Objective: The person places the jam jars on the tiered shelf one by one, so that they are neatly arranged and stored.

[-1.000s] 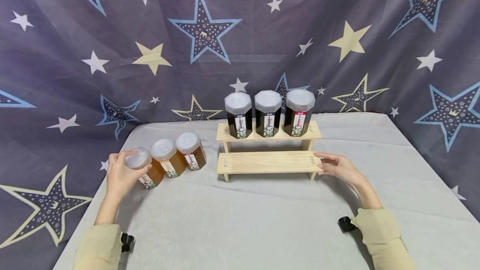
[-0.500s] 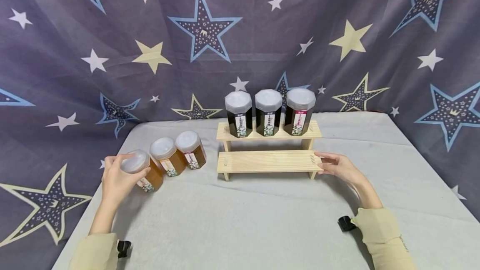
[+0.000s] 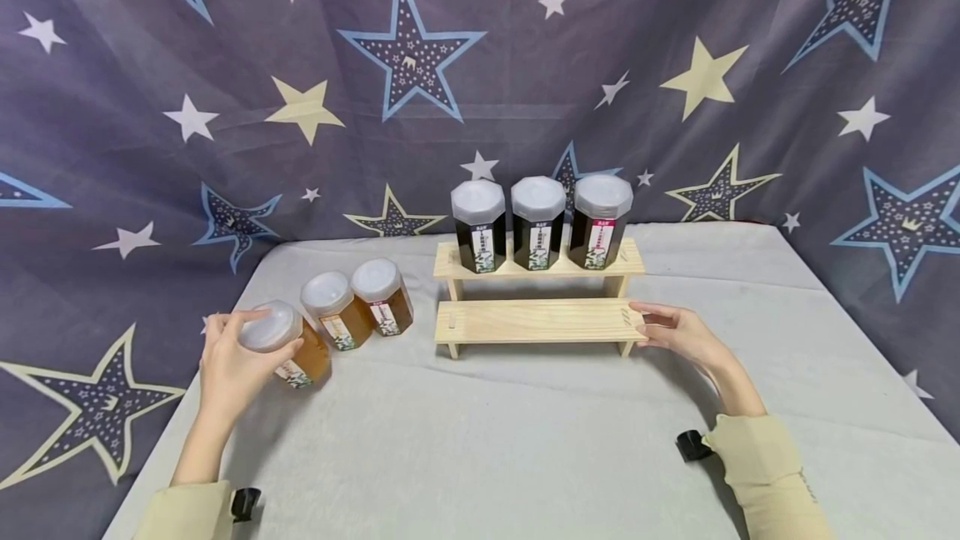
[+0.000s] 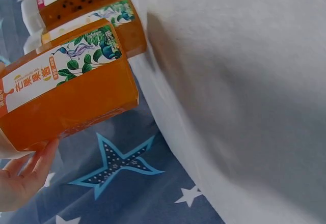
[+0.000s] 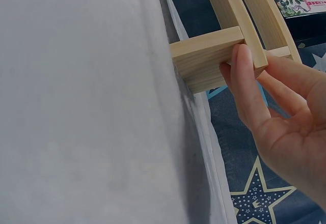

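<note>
My left hand (image 3: 236, 365) grips an orange jam jar (image 3: 307, 357) by its white lid, fingers and thumb on opposite sides. The jar tilts; in the left wrist view its base hangs over the cloth, and a mango-orange label (image 4: 66, 68) faces the camera. Just right of it stand a second orange jar (image 3: 348, 323) and a darker amber jar (image 3: 393, 313) with a red-topped label. At the right end of a two-step wooden rack (image 3: 536, 322), my right hand (image 3: 682, 336) pinches the lower board between thumb and fingers.
Three dark jars (image 3: 538, 240) with white lids stand in a row on the rack's upper step. A pale cloth (image 3: 480, 440) covers the table. Behind and at both sides hangs a star-printed curtain (image 3: 495, 90).
My left hand has drawn the orange jar slightly toward me and to the left, apart from the neighbouring jars. The right hand keeps its hold on the rack.
</note>
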Tool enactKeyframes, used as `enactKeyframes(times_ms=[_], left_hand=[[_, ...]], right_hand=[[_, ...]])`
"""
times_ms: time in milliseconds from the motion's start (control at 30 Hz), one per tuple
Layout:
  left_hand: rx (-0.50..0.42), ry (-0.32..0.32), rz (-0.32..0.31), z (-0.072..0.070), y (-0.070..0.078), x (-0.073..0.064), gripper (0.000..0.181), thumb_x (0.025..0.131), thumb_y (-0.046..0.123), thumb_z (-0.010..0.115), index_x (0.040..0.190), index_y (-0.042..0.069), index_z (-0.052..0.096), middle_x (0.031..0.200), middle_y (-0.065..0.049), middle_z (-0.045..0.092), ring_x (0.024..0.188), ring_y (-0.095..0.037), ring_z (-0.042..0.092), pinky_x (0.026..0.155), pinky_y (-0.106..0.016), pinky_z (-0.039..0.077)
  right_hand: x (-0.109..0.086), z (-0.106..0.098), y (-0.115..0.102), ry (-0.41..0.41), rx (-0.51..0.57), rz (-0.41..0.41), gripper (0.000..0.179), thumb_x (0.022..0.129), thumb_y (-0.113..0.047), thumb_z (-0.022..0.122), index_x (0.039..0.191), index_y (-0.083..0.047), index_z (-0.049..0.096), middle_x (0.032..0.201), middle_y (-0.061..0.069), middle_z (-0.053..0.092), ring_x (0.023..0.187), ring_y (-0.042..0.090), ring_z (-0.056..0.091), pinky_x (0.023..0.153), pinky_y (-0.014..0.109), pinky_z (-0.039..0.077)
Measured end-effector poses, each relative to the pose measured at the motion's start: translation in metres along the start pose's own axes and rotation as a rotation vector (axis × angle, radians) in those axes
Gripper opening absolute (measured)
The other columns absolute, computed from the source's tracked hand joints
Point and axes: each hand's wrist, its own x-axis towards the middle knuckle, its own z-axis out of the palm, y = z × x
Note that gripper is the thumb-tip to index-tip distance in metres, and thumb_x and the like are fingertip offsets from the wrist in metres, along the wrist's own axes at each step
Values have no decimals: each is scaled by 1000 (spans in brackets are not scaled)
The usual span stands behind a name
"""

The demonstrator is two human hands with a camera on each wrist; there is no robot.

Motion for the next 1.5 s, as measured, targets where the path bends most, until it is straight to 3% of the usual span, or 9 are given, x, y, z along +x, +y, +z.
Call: enactKeyframes(times_ms=[267, 433, 767, 1367, 1500], left_hand=[[-40, -11, 4, 1, 12, -1, 50, 53, 9, 81, 98, 3, 60, 97, -16, 41, 91, -37, 48, 75, -50, 37], [-44, 2, 48, 3, 19, -3, 50, 51, 9, 82, 96, 2, 61, 94, -17, 42, 89, -36, 47, 73, -47, 35], [-97, -10, 87, 8, 43, -4, 51, 49, 9, 83, 94, 3, 61, 93, -15, 43, 88, -29, 48, 74, -43, 36], [-147, -74, 101, 28, 87, -2, 48, 53, 16, 82, 96, 8, 62, 96, -9, 46, 89, -29, 52, 72, -45, 38], [-166, -78, 123, 36, 94, -1, 50, 52, 16, 82, 97, 7, 63, 98, -9, 46, 90, -29, 51, 72, -45, 39]], right_hand=[[-1, 0, -1, 3, -15, 2, 50, 85, 4, 50, 127, 19, 28, 107, 14, 58, 83, 11, 62, 76, 31, 49], [-1, 1, -1, 13, -31, 17, 50, 85, 2, 51, 127, 18, 30, 111, 24, 54, 83, 11, 62, 77, 33, 48], [-1, 1, -1, 16, -21, 16, 50, 85, 3, 51, 127, 18, 29, 107, 13, 58, 83, 10, 62, 78, 34, 48], [0, 0, 0, 12, -13, 12, 50, 86, 3, 50, 127, 19, 29, 104, 7, 59, 83, 10, 62, 77, 33, 48], [0, 0, 0, 13, -15, 12, 50, 85, 3, 51, 127, 18, 29, 107, 12, 58, 83, 11, 62, 77, 33, 48]])
